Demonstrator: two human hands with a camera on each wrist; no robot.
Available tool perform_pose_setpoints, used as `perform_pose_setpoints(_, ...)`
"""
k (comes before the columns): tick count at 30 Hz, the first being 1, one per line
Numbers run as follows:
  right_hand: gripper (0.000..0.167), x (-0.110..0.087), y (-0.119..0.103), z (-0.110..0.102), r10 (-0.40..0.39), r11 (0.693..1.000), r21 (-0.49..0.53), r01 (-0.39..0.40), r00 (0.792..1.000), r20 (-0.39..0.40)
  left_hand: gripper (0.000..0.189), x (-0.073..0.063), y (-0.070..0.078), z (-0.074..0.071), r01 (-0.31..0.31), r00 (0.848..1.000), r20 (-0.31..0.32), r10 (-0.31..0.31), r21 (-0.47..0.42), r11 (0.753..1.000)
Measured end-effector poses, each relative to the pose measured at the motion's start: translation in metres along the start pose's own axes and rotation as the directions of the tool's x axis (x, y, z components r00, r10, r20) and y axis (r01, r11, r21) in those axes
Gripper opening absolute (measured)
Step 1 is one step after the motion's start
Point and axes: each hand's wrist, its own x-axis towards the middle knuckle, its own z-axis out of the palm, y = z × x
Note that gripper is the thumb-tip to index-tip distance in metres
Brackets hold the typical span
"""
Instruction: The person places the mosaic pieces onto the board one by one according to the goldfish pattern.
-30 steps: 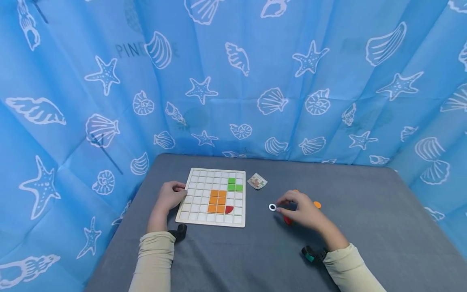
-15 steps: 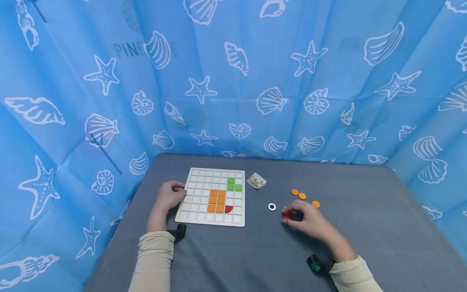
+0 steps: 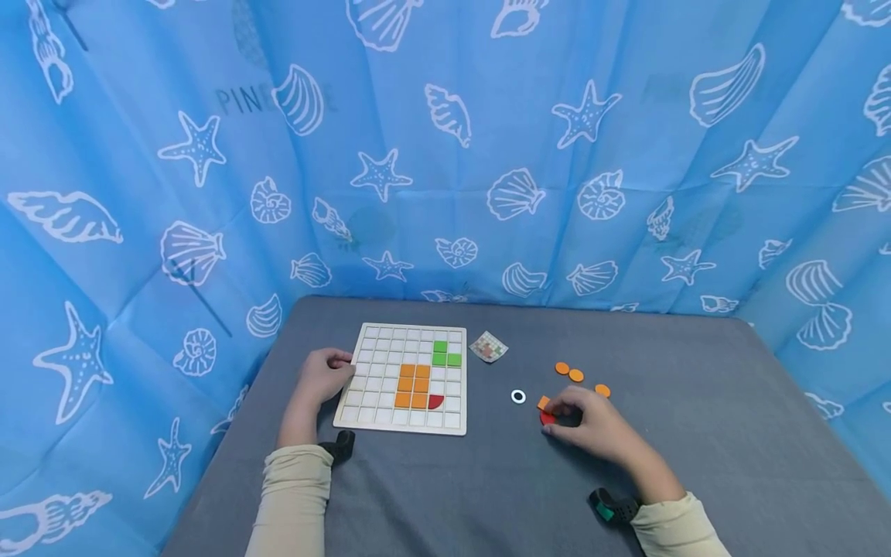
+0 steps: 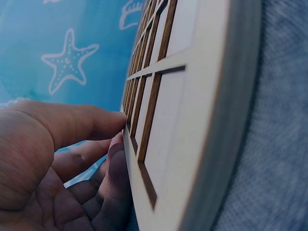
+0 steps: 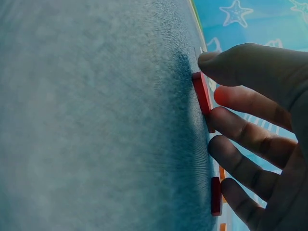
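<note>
My left hand (image 3: 326, 376) holds the left edge of a pale grid board (image 3: 377, 418). In the left wrist view the thumb touches the board's rim (image 4: 207, 96) and curled fingers lie against its side. On the board sit orange squares (image 3: 414, 384), green squares (image 3: 440, 353) and a red rounded tile (image 3: 435, 401). My right hand (image 3: 592, 418) is low over the table, thumb and index finger pinching a loose red tile (image 5: 202, 94) with a curved edge. An orange tile (image 3: 543, 402) lies right beside it. Another red tile (image 5: 216, 196) shows under the other fingers.
A white ring-like piece (image 3: 518, 396) with a dark centre lies left of my right hand. Orange discs (image 3: 575, 375) lie behind that hand. A small card with a grid picture (image 3: 489, 347) is beside the board. A blue curtain (image 3: 452, 155) hangs behind the grey table (image 3: 445, 495).
My right hand has let go of the white ring-like piece and moved right to the red tile. My left hand has stayed at the board's edge.
</note>
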Motion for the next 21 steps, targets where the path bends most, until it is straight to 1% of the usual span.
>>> perform_pose_setpoints(13,0.02,0.0006,0.0012,0.0009,0.014,1.0,-0.018,-0.014,1.0,0.024,0.029,0.0003,-0.001,0.0005,0.0,1.0,-0.01,0.001,0.012,1.0)
perform_pose_setpoints(21,0.019,0.0016,0.0033,0.0012,0.004,1.0,-0.017,-0.004,1.0,0.028,0.029,0.0006,-0.0012,0.0011,-0.001,1.0,-0.018,0.001,0.016,1.0)
